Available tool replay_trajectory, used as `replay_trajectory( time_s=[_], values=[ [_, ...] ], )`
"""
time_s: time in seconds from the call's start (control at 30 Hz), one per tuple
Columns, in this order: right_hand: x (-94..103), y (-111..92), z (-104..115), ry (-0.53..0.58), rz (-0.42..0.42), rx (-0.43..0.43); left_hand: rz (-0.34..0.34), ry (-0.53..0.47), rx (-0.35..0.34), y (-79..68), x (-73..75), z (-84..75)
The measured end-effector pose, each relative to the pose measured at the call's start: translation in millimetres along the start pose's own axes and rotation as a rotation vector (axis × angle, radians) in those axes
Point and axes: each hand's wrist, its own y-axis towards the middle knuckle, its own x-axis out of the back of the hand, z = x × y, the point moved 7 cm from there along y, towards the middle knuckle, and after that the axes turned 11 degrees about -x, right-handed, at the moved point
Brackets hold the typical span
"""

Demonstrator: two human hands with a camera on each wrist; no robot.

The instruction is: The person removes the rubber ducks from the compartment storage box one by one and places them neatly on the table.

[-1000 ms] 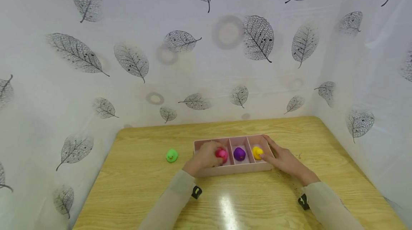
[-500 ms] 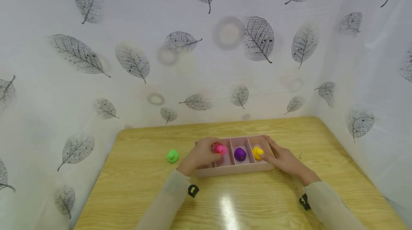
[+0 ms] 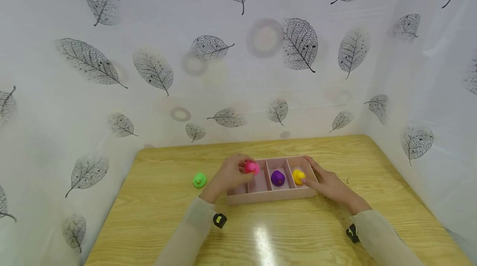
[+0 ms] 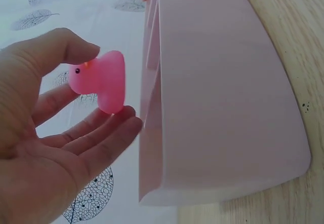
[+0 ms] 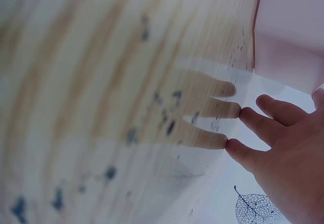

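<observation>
Wood surface (image 3: pixel 298 220): my left grip (image 3: pixel 228 174) pinches pink duck (image 3: pixel 253 168) above box (image 3: pixel 268 196), right grip (image 3: pixel 331 184) unclenched at its right end; duck's likely light, soft, take mid-body.

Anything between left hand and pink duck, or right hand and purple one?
Nothing visible separates the left hand and pink duck, which it holds; the yellow duck and a divider stand between the right hand and purple duck.
</observation>
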Motion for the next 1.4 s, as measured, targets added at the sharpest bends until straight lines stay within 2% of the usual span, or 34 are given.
replay_trajectory(
  time_s=[0.2,0.47,0.6,0.8,1.03,1.4],
  values=[
    [-0.1,-0.1,0.4,0.001,0.000,0.000,-0.066,-0.042,-0.006,-4.5,6.2,1.3],
    [-0.6,-1.2,0.4,0.009,0.006,-0.001,-0.150,-0.088,-0.081,-9.6,11.4,2.6],
    [-1.1,-1.6,0.7,0.015,0.010,-0.003,-0.174,-0.092,-0.103,-12.7,14.3,4.7],
    [-1.0,-1.6,1.9,0.010,0.007,-0.005,-0.197,-0.095,-0.101,-18.2,20.4,11.9],
    [0.1,-0.5,2.3,0.002,0.004,-0.009,-0.245,-0.075,-0.109,-28.3,35.2,16.8],
    [-1.1,0.1,0.4,0.007,0.009,-0.004,-0.345,-0.011,-0.135,-52.1,64.7,36.9]
  ],
)
